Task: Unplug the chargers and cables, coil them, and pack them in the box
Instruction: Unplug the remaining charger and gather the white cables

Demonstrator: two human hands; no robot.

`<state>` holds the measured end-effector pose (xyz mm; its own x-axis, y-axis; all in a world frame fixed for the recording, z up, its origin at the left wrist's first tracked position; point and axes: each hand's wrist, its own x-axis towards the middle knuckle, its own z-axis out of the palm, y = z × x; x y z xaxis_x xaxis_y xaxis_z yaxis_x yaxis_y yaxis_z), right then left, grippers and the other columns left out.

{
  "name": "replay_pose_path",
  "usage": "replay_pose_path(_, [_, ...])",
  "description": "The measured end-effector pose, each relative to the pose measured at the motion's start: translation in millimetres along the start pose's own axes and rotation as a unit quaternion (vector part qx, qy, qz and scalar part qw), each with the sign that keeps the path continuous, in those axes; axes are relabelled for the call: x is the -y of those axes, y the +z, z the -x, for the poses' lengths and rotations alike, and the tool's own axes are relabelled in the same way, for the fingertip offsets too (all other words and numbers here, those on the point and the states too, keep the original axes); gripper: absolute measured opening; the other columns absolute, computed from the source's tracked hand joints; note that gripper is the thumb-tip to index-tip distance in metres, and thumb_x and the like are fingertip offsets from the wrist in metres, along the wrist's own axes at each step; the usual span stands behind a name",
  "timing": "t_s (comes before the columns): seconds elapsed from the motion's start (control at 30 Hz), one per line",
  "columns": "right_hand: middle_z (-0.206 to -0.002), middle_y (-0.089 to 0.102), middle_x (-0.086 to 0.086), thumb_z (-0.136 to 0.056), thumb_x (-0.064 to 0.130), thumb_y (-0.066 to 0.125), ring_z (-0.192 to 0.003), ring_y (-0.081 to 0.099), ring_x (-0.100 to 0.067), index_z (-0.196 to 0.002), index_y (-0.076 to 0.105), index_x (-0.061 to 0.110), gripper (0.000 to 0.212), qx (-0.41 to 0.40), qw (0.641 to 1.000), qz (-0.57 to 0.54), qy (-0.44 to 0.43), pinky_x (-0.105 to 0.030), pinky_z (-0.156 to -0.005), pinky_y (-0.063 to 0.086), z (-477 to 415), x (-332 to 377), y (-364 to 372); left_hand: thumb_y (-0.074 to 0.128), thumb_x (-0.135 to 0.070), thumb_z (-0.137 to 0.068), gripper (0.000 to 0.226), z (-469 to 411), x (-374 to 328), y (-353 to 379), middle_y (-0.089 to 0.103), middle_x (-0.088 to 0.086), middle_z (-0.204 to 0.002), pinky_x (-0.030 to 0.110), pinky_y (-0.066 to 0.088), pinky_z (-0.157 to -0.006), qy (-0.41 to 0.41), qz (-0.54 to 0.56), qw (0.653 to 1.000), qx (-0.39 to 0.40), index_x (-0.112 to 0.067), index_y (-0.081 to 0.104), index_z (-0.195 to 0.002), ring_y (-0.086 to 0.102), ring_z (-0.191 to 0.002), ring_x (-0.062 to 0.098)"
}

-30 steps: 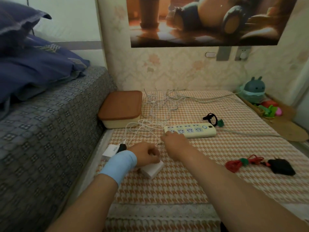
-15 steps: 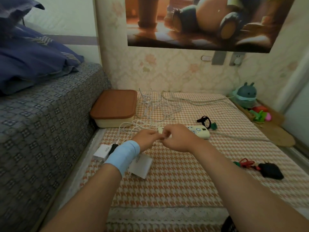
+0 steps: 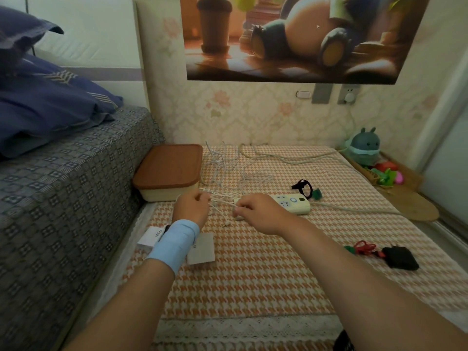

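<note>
My left hand (image 3: 191,207), with a blue wristband, and my right hand (image 3: 255,211) are a short way apart and each pinches the thin white cable (image 3: 222,200) stretched between them. A plug end of it dangles near the mat between the hands. Behind my right hand lies the cream power strip (image 3: 295,203), partly hidden. More white cable (image 3: 222,163) is tangled farther back. Two white chargers (image 3: 201,248) (image 3: 151,236) lie under my left wrist. The cream box with a brown lid (image 3: 168,171) stands closed at the back left.
A black charger (image 3: 400,257) with a red cable (image 3: 363,248) lies at the right. A black strap (image 3: 304,186) sits behind the strip. Its thick cord (image 3: 354,211) runs right. A bed (image 3: 63,186) borders the left; toys (image 3: 366,148) stand at the back right.
My left hand left the white charger and rose to meet my right hand at the cable by the strip. Both hands have since drawn apart, stretching the white cable between them.
</note>
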<state>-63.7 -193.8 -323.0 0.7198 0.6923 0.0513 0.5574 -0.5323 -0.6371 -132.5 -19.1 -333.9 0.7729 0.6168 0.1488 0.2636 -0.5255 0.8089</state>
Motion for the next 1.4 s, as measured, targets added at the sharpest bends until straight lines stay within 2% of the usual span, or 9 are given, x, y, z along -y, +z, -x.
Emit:
replay_pose_path(0.1, [-0.072,0.068,0.002,-0.103,0.034,0.055,-0.057,0.055,-0.018,-0.091,0.077,0.026,0.027,-0.005,1.000,-0.017,-0.024,-0.033,-0.058,0.043,0,12,-1,0.043,0.002,-0.095,0.041,9,-12,-4,0.056,-0.001,-0.127,0.020,0.039,-0.094,0.182,-0.009,0.983,-0.013,-0.021,0.060,-0.126,0.053,-0.114,0.013])
replay_pose_path(0.23, [-0.044,0.044,0.010,-0.101,0.030,0.060,-0.041,0.035,-0.008,-0.062,0.067,0.022,0.039,-0.042,0.997,-0.066,-0.015,-0.027,-0.048,0.031,3,19,-7,0.040,-0.016,-0.102,0.037,22,-28,-4,0.067,-0.006,-0.103,0.016,0.044,-0.068,0.211,-0.017,0.965,0.155,-0.029,0.051,-0.135,0.060,-0.083,0.003])
replay_pose_path(0.37, [-0.057,0.050,-0.004,-0.090,0.026,0.066,-0.051,0.041,-0.012,-0.060,0.055,0.003,0.040,-0.068,0.996,-0.052,-0.020,-0.026,-0.051,0.036,11,17,-17,0.045,-0.041,-0.099,0.026,20,-35,-11,0.062,-0.002,-0.077,0.026,0.037,-0.058,0.195,-0.127,0.960,0.155,-0.023,0.063,-0.096,0.054,-0.067,0.012])
replay_pose_path(0.5, [-0.056,0.043,-0.001,-0.086,0.022,0.062,-0.047,0.035,-0.008,-0.064,0.054,0.003,0.030,-0.052,0.998,0.001,-0.025,-0.031,-0.054,0.029,10,18,-22,0.068,-0.038,-0.088,0.048,17,-48,-21,0.038,-0.003,-0.049,0.020,0.032,-0.048,0.202,0.031,0.973,0.104,-0.014,0.046,-0.052,0.033,-0.049,0.011])
replay_pose_path(0.8, [-0.082,0.075,0.001,-0.101,0.030,0.058,-0.084,0.070,-0.023,-0.085,0.071,0.019,0.023,-0.036,0.999,-0.008,0.019,-0.042,-0.080,0.056,10,0,-32,0.064,-0.033,-0.092,0.040,-3,-34,-46,0.027,0.001,-0.060,0.033,0.043,-0.069,0.019,0.343,0.939,-0.016,-0.013,0.042,-0.064,0.030,-0.058,0.015])
replay_pose_path(1.0, [-0.091,0.077,-0.013,-0.103,0.024,0.058,-0.110,0.067,-0.035,-0.055,0.071,0.042,0.052,-0.025,0.996,-0.085,-0.004,-0.049,-0.104,0.048,21,18,-39,0.055,-0.024,-0.097,0.020,-8,-33,-39,0.061,0.003,-0.078,0.029,0.046,-0.068,0.023,0.156,0.982,-0.106,-0.011,0.064,-0.085,0.057,-0.078,0.021])
replay_pose_path(1.13, [-0.089,0.076,-0.017,-0.100,0.030,0.062,-0.117,0.061,-0.043,-0.049,0.069,0.045,0.053,-0.034,0.991,-0.129,-0.003,-0.041,-0.100,0.050,28,32,-45,0.046,0.008,-0.088,0.040,-3,-40,-40,0.064,0.013,-0.115,0.042,0.046,-0.093,0.224,-0.058,0.953,-0.194,-0.010,0.065,-0.118,0.056,-0.107,0.033])
replay_pose_path(1.27, [-0.055,0.060,-0.002,-0.099,0.030,0.064,-0.049,0.046,-0.020,-0.088,0.080,0.023,0.021,-0.036,0.982,-0.183,0.033,-0.032,-0.056,0.041,31,38,-48,0.043,0.000,-0.097,0.043,27,-68,-32,0.067,-0.006,-0.115,0.023,0.046,-0.093,0.332,-0.011,0.943,0.017,-0.022,0.059,-0.130,0.060,-0.103,0.009])
replay_pose_path(1.4, [-0.060,0.056,-0.003,-0.099,0.017,0.061,-0.042,0.031,-0.010,-0.099,0.077,0.008,0.019,-0.034,0.969,-0.239,0.048,-0.025,-0.044,0.023,30,33,-52,0.043,-0.037,-0.102,0.024,33,-71,-21,0.065,-0.005,-0.085,0.028,0.044,-0.066,0.247,-0.097,0.948,0.173,-0.028,0.065,-0.106,0.058,-0.075,0.019])
